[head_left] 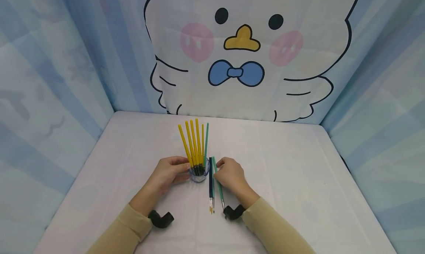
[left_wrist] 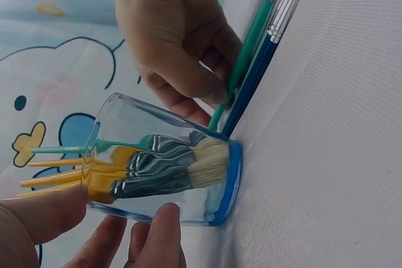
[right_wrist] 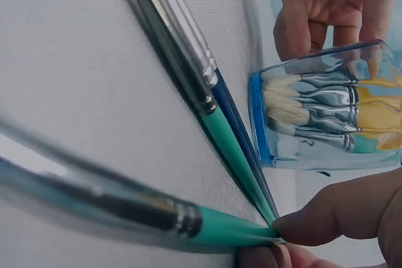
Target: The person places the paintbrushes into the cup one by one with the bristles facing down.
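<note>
A clear cup (head_left: 198, 179) with a blue base stands upright near the middle of the table. Inside it are several yellow-handled paintbrushes (head_left: 192, 141) and a green-handled one (head_left: 206, 139), bristles down. My left hand (head_left: 170, 173) is at the cup's left side, its fairly straight fingertips against the wall. On the other side, my right hand (head_left: 230, 176) pinches a green paintbrush (right_wrist: 235, 225) by its handle, bristle end toward me. Just left of that brush, dark blue (head_left: 210, 184) and green paintbrushes (right_wrist: 227, 139) lie side by side on the table, bristles toward me.
A pale cloth covers the table (head_left: 285, 173). Behind it hangs a curtain (head_left: 239, 99) printed with a cartoon face and bow tie, and more blue curtains flank both sides. Black curved pieces (head_left: 161, 220) sit at both wrists.
</note>
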`<state>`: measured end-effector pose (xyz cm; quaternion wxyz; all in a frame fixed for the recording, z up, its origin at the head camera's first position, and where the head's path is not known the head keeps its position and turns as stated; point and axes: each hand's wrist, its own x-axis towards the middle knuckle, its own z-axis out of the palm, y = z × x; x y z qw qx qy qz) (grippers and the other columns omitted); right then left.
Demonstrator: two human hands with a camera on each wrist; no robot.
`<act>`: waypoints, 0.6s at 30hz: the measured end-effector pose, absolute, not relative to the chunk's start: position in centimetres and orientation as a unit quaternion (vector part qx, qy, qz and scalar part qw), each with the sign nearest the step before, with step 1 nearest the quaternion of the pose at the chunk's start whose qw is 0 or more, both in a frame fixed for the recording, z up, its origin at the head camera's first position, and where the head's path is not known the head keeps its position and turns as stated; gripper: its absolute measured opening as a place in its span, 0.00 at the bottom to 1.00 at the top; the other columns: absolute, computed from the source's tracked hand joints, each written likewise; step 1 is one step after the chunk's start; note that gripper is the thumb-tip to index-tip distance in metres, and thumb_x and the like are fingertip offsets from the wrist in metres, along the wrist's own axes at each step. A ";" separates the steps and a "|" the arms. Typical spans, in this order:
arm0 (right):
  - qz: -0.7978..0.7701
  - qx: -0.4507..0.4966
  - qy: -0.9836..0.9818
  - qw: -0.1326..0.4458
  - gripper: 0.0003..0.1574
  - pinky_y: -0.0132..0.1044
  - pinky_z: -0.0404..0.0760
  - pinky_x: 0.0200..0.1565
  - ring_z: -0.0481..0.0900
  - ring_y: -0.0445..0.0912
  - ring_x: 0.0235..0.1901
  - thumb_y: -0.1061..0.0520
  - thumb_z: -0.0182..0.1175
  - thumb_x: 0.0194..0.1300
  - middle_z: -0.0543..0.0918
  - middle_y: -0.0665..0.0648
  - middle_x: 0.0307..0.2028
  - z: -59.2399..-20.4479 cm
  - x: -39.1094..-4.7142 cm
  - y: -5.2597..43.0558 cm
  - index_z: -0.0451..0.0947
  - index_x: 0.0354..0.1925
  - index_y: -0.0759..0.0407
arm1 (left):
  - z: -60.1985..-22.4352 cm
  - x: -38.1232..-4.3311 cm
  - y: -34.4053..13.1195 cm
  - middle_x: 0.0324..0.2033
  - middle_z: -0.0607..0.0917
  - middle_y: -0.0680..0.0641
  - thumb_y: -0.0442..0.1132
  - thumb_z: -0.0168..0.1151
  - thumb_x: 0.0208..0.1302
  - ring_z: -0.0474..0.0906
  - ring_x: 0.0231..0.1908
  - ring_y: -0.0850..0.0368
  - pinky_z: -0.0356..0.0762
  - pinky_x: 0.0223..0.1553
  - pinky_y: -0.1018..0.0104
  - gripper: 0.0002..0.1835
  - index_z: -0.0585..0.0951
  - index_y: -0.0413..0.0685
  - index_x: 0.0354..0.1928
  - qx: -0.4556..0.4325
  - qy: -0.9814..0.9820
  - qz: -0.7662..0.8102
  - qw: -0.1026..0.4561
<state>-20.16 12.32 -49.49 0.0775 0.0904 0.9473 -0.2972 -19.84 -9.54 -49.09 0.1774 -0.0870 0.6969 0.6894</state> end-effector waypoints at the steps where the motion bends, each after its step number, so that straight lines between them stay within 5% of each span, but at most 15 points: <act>1: -0.311 0.095 0.942 0.080 0.17 0.35 0.74 0.28 0.77 0.47 0.28 0.60 0.68 0.53 0.82 0.53 0.31 -49.6 -20.2 12.4 0.83 0.44 0.55 | -49.1 -19.9 -9.5 0.56 0.83 0.38 0.37 0.68 0.67 0.85 0.51 0.48 0.90 0.48 0.58 0.18 0.83 0.41 0.57 -0.090 0.696 0.690 0.177; 7: -0.407 0.110 0.901 0.099 0.19 0.33 0.79 0.24 0.79 0.46 0.21 0.63 0.65 0.55 0.82 0.54 0.30 -49.8 -20.2 13.2 0.82 0.47 0.55 | -49.1 -19.9 -9.5 0.57 0.83 0.38 0.38 0.67 0.68 0.84 0.51 0.48 0.90 0.49 0.58 0.18 0.83 0.42 0.58 -0.092 0.701 0.684 0.177; 18: -0.532 0.124 0.831 0.108 0.22 0.34 0.86 0.25 0.79 0.45 0.26 0.68 0.65 0.57 0.81 0.56 0.33 -50.2 -20.2 14.3 0.80 0.52 0.59 | -49.0 -19.9 -9.3 0.57 0.83 0.38 0.37 0.67 0.68 0.85 0.51 0.48 0.90 0.50 0.58 0.18 0.82 0.42 0.58 -0.092 0.701 0.684 0.177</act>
